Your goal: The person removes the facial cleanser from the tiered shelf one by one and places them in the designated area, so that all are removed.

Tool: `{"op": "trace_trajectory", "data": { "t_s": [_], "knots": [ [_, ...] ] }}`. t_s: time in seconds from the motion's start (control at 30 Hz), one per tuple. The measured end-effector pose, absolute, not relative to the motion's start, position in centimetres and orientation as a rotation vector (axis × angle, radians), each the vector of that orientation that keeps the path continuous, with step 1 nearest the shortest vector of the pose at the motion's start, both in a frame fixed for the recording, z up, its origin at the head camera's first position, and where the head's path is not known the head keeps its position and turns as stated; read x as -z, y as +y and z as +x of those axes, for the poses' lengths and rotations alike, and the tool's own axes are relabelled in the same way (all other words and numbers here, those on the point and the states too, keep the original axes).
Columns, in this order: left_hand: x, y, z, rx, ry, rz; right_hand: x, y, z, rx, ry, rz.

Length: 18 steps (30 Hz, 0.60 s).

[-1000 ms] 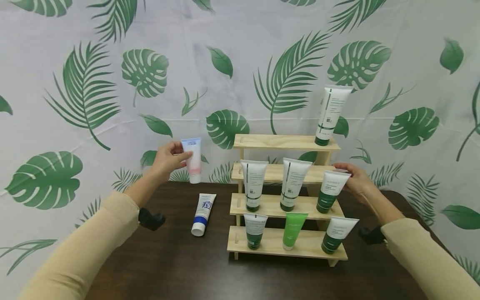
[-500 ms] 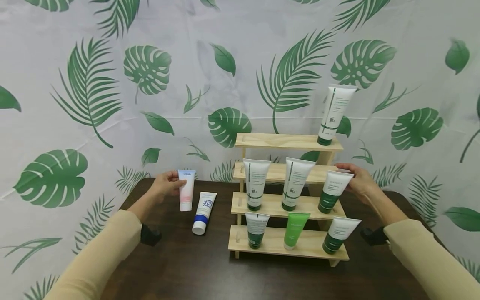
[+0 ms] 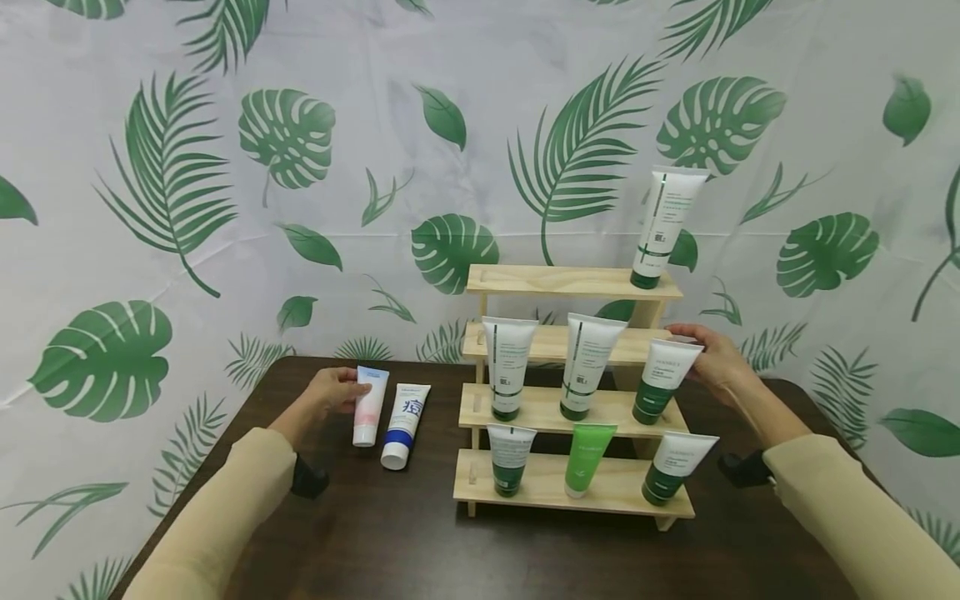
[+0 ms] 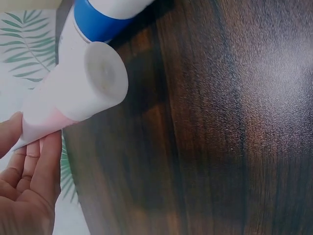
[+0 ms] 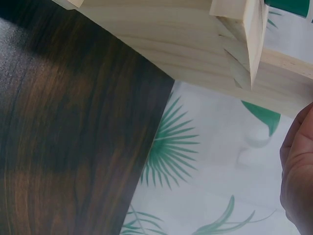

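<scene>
My left hand [image 3: 330, 390] pinches a squeeze tube [image 3: 370, 408], pale blue at its crimped end and fading to pink, with a white cap. In the left wrist view the thumb and fingers [image 4: 46, 169] hold its flat end, the cap [image 4: 105, 73] pointing away. Close to its right, a white tube with a blue band [image 3: 405, 425] lies on the dark table. At the right end of the wooden tiered rack [image 3: 555, 280], my right hand [image 3: 716, 362] grips the board's end; its fingertips are partly hidden behind a white and green tube [image 3: 663, 379].
Two tall white tubes [image 3: 510, 362] stand on the second tier from the bottom. The bottom tier bears a grey-white tube [image 3: 510, 458], a bright green tube [image 3: 588, 458] and a white-green tube [image 3: 675, 467]. Another tall tube [image 3: 667, 225] stands on top. Leaf-patterned cloth [image 3: 300, 208] hangs behind the table [image 3: 420, 533].
My left hand has lowered the pink and blue tube from in front of the cloth to beside the blue-banded tube at the table. My right hand stays at the rack's end.
</scene>
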<state>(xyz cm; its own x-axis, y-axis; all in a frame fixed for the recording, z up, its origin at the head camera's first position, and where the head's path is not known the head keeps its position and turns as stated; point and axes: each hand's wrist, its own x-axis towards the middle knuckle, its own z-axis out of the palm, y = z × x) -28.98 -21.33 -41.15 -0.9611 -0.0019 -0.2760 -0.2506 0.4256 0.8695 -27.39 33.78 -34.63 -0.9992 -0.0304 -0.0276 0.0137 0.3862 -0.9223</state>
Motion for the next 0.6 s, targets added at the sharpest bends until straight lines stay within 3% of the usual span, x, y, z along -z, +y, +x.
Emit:
{"op": "trace_trajectory", "data": {
  "t_s": [0.6],
  "knots": [
    [42.7, -21.1, -30.0, -1.442, 2.464, -0.292, 34.5, 33.8, -27.5, 1.731, 2.562, -0.023]
  ]
}}
